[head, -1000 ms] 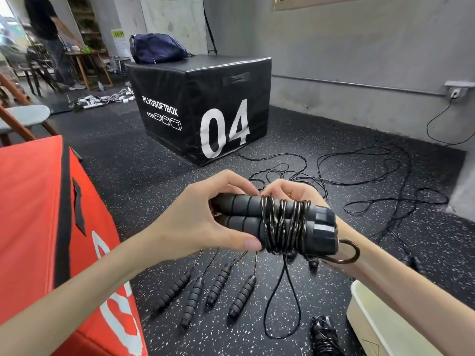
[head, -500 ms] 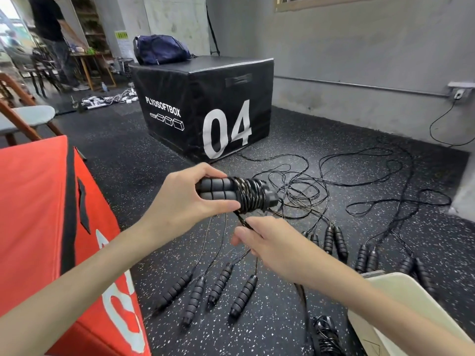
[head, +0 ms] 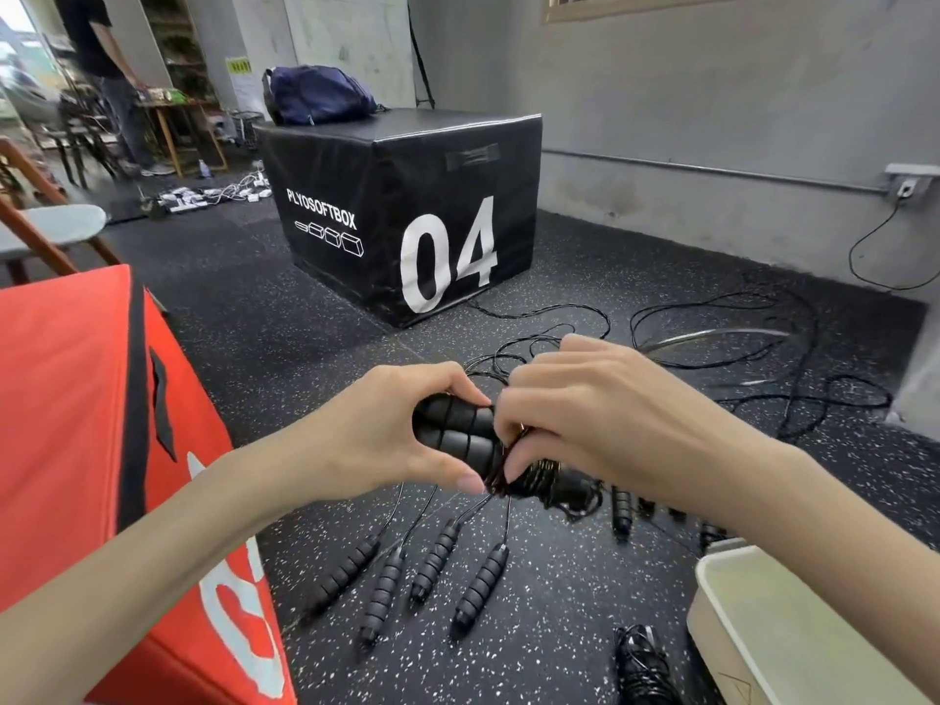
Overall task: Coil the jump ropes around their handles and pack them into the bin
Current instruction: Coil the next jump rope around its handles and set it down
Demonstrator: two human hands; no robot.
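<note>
Handles (head: 460,434), paired and foam-soft, sit gripped in the left hand (head: 379,429) just left of the bin (head: 722,597); the right hand (head: 590,414) pinches springy cord, probably tucking its end.

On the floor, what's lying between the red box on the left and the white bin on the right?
In the head view, four loose jump-rope handles lie fanned out on the floor between the red box and the white bin, plus a coiled rope bundle beside the bin.

Speckled black rubber floor (head: 264,307). Grey concrete wall (head: 686,84). Black foam box (head: 407,206) marked 04, blue bag (head: 318,94) on top. Red box (head: 76,424) at left. Wooden chair (head: 46,226) behind.
</note>
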